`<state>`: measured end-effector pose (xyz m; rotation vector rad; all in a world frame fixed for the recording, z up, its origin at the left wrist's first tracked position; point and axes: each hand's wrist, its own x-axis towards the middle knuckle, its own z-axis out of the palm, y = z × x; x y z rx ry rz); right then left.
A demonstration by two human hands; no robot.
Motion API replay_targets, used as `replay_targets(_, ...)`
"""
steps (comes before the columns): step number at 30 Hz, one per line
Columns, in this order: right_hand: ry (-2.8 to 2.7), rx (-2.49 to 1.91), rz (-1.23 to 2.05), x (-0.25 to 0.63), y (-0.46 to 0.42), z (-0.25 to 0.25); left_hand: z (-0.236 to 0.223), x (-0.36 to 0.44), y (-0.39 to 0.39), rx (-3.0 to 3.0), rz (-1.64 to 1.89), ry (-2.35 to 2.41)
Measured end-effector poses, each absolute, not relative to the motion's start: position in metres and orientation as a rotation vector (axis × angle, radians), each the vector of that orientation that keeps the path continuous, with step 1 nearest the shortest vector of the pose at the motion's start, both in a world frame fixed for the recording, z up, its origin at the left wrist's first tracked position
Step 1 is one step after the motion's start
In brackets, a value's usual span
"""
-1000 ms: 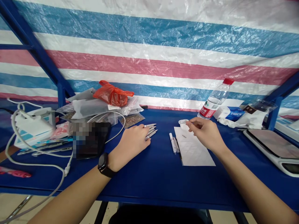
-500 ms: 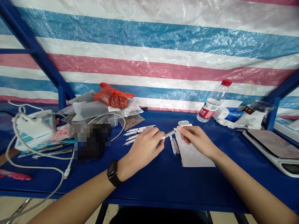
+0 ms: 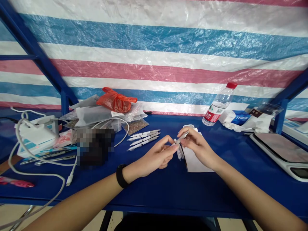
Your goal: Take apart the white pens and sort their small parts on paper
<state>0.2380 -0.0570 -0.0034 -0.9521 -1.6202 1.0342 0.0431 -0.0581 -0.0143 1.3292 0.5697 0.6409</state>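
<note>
A white pen (image 3: 182, 137) is held between my two hands over the middle of the table, its silver end tilted up and to the right. My left hand (image 3: 160, 157) pinches the lower end between thumb and index finger, with the other fingers curled. Around the upper end close the thumb and fingers of my right hand (image 3: 201, 146). Several white pens (image 3: 145, 138) lie side by side left of my hands. White pen-like pieces (image 3: 179, 153) lie below the held pen, partly covered. A sheet of white paper (image 3: 198, 163) lies under my right hand.
A red-capped water bottle (image 3: 218, 104), a tissue pack (image 3: 238, 118) and a scale (image 3: 284, 150) stand to the right. Plastic bags (image 3: 96, 113) with a red bag (image 3: 116, 100) are piled at the back left. A white cable (image 3: 51, 175) loops across the left side.
My left hand has turned so its thumb faces up, and moved slightly right. My right hand's grip has shifted along the pen, which now points more steeply upward.
</note>
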Motion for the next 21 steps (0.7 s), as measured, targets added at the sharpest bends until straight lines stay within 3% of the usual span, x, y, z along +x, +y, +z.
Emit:
replay_targets(6, -1.395, -1.001, 1.079, 0.245, -0.05, 0.002, -0.028, 0.047, -0.054, 1.592, 0.745, 0.675)
replay_targets(10, -1.271, -0.973, 1.29, 0.243, -0.052, 0.003, -0.028, 0.046, -0.053, 1.543, 0.765, 0.71)
replay_targets(15, -1.237, -1.108, 1.19, 0.243, -0.052, 0.001, -0.025, 0.045, -0.054, 1.514, 0.767, 0.718)
replay_targets(21, -1.237, -0.991, 1.382, 0.245, -0.056, 0.01, -0.025, 0.045, -0.054, 1.414, 0.722, 0.659)
